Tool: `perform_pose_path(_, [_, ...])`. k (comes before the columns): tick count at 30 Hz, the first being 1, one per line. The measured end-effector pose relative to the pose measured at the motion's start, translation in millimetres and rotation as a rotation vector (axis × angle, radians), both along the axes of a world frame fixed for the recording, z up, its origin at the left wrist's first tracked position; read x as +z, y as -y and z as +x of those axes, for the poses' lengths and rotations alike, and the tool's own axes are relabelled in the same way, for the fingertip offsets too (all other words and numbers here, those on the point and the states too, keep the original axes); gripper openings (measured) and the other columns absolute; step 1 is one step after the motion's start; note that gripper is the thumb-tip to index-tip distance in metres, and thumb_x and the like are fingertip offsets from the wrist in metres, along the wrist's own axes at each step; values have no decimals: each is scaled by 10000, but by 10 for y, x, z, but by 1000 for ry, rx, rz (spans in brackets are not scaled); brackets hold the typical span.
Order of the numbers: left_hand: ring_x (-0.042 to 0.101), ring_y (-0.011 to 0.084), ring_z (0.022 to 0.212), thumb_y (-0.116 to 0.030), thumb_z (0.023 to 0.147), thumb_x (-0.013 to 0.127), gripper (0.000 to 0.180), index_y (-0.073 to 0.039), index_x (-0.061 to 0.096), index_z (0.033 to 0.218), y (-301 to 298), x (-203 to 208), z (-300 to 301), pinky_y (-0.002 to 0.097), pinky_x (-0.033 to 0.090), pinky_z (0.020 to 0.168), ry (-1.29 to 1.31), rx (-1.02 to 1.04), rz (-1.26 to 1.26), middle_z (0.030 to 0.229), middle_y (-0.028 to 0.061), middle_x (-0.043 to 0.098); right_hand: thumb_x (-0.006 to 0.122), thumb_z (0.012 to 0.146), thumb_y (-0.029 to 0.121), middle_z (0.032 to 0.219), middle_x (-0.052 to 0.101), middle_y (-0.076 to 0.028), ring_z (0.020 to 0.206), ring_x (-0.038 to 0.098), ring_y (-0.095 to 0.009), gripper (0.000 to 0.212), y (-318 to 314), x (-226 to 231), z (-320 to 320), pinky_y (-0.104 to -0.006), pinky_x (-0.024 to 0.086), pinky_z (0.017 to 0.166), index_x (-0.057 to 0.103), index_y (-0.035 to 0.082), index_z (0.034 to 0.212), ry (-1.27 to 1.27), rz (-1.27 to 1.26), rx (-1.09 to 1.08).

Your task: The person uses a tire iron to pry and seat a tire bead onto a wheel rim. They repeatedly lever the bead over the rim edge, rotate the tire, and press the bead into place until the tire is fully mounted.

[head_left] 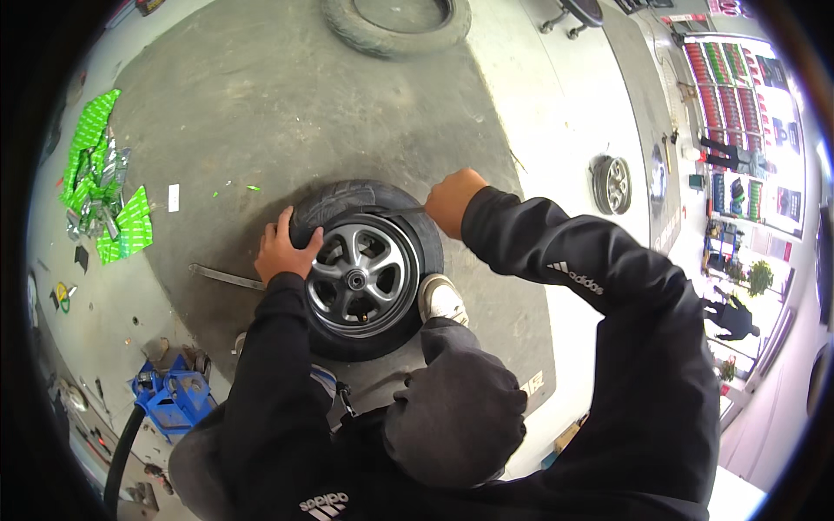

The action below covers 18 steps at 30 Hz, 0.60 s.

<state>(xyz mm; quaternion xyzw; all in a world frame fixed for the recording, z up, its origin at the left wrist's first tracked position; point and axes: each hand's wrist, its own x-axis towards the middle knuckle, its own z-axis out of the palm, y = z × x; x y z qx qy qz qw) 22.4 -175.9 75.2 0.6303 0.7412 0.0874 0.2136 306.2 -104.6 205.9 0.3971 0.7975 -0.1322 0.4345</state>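
A black tire (375, 347) lies flat on the grey mat, around a silver spoked wheel rim (356, 280). My left hand (288, 248) grips the tire's upper left side, thumb on the sidewall and fingers over the tread. To the upper right, my right hand (453, 203) is closed in a fist on the end of a tire lever (404, 211). The lever's other end reaches between the tire's bead and the rim's edge; its tip is hidden. A second flat metal bar (228, 277) rests left of the tire, partly behind my left forearm.
My shoe (442, 300) is against the tire's right side. Another tire (395, 39) lies at the far edge of the grey mat (261, 104). Green packaging (91, 174) and a blue metal machine (176, 395) are on the left. A loose wheel rim (613, 185) sits on the right.
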Motion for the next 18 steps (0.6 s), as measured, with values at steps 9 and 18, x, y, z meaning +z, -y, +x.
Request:
perform_pose_path(9, [724,388,889,-484,968,562,498,-46,773,862,-995,-54,1221,510,571,772,-65,-358,-107,921,186,745,667,903,270,1117,775,-110,1051,740,-331,294,-368,-165,237,-482,583,805,795,156,1143,63,-94,-182])
perform_pose_path(18, [730,416,796,-371,887,608,386,-36,781,805,-1085,-159,1212,508,582,749,-75,-225,-111,824,215,741,651,930,202,1066,781,-32,998,754,-253,216,242,-303,-457,-443,605,618,823,155,1051,31,-74,-441])
